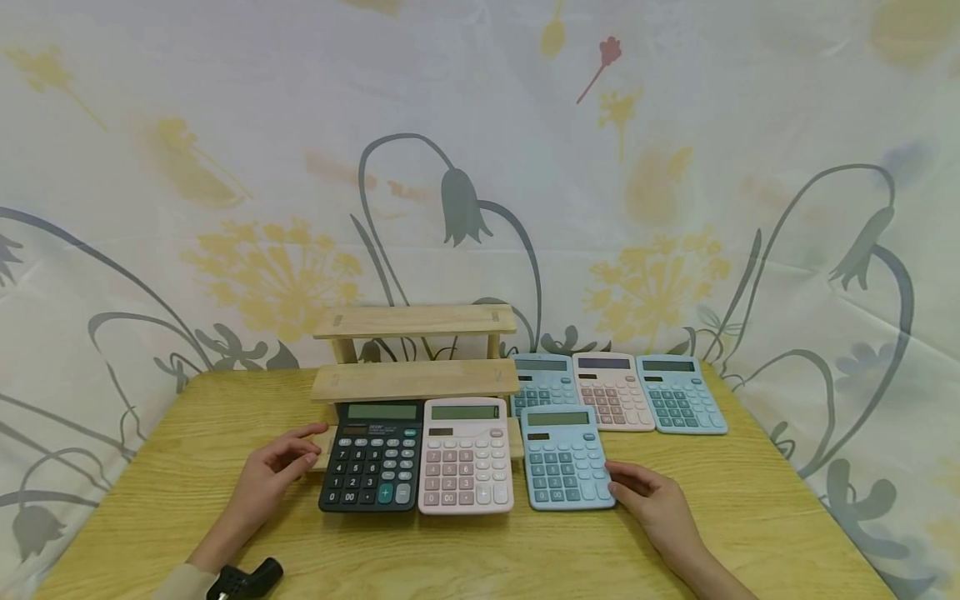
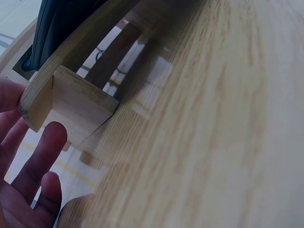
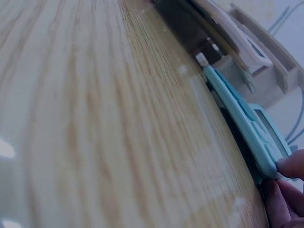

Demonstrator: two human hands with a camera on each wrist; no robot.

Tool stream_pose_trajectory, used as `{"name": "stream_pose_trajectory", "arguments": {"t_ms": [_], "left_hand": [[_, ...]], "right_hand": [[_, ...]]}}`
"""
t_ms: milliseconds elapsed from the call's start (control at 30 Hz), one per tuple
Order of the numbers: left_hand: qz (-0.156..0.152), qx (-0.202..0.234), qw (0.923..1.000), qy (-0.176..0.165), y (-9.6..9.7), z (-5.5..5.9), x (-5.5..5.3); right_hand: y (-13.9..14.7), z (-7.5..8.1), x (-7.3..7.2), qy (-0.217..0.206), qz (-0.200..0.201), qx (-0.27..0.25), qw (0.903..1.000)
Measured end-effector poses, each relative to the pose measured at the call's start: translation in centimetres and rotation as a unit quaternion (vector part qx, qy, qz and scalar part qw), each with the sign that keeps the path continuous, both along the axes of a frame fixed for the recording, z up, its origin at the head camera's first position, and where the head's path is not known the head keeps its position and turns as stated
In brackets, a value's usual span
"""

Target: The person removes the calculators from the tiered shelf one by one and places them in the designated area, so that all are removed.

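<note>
My right hand pinches the lower right edge of a light blue calculator, thumb on top and fingers at its side and underside. In the right wrist view that blue calculator lies low over the table, beside the wooden rack. At the left end of the rack's lowest board, my left hand has its fingers loosely bent; in the left wrist view one fingertip touches the board's end. A black calculator and a pink calculator lean side by side on that lowest board.
The stepped wooden rack's middle board and top board rise behind. To its right lie another blue calculator, a pink one and a third blue one. A floral cloth hangs behind the wooden table.
</note>
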State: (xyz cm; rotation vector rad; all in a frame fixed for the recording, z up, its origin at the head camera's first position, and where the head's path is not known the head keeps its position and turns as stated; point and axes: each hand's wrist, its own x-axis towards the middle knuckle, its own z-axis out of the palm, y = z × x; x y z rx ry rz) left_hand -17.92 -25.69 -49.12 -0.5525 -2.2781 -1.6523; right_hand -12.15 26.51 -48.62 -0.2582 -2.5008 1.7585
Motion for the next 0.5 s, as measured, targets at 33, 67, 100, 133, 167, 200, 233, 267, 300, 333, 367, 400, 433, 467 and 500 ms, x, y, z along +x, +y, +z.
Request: {"name": "stream_pose_trajectory", "arguments": {"t_ms": [33, 67, 100, 133, 167, 200, 233, 267, 300, 333, 367, 400, 433, 467, 500], "left_hand": [[-0.001, 0.003, 1.0, 0.0, -0.02, -0.01, 0.01], [-0.001, 0.002, 1.0, 0.001, -0.04, -0.01, 0.01], [-0.002, 0.003, 1.0, 0.002, -0.06, -0.02, 0.01], [-0.002, 0.003, 1.0, 0.002, -0.08, -0.02, 0.0], [-0.002, 0.003, 1.0, 0.002, -0.09, -0.02, -0.01], [-0.002, 0.004, 1.0, 0.002, -0.09, -0.02, -0.02], [-0.002, 0.004, 1.0, 0.002, -0.08, -0.02, -0.03], [-0.001, 0.003, 1.0, 0.002, -0.08, -0.02, -0.04], [-0.001, 0.003, 1.0, 0.002, -0.07, -0.02, -0.05], [-0.001, 0.003, 1.0, 0.001, -0.07, -0.02, -0.05], [-0.001, 0.003, 1.0, 0.001, -0.06, -0.01, -0.05], [-0.001, 0.002, 1.0, 0.001, -0.06, -0.01, -0.05], [-0.001, 0.001, 1.0, 0.001, -0.06, 0.0, -0.05], [0.0, 0.001, 1.0, 0.001, -0.06, 0.0, -0.06], [0.0, 0.0, 1.0, 0.001, -0.07, 0.0, -0.06]], "right_hand": [[-0.02, 0.01, 0.0, 0.001, -0.001, 0.001, 1.0], [-0.04, 0.03, 0.0, 0.002, 0.0, 0.003, 1.0], [-0.07, 0.06, 0.0, 0.003, -0.001, 0.005, 1.0], [-0.09, 0.09, 0.01, 0.004, -0.001, 0.007, 1.0], [-0.1, 0.1, 0.0, 0.005, -0.001, 0.01, 0.9999], [-0.11, 0.11, -0.02, 0.004, -0.002, 0.012, 0.9999], [-0.12, 0.1, -0.05, 0.004, -0.003, 0.013, 0.9999], [-0.12, 0.08, -0.08, 0.004, -0.002, 0.015, 0.9999], [-0.11, 0.06, -0.09, 0.004, -0.002, 0.019, 0.9998], [-0.11, 0.03, -0.1, 0.005, -0.001, 0.022, 0.9997], [-0.09, -0.02, -0.12, 0.006, 0.001, 0.025, 0.9997], [-0.09, -0.04, -0.13, 0.009, 0.002, 0.028, 0.9996], [-0.08, -0.06, -0.12, 0.012, 0.004, 0.029, 0.9995], [-0.06, -0.08, -0.09, 0.018, 0.008, 0.035, 0.9992], [-0.05, -0.09, -0.08, 0.021, 0.01, 0.035, 0.9991]]}}
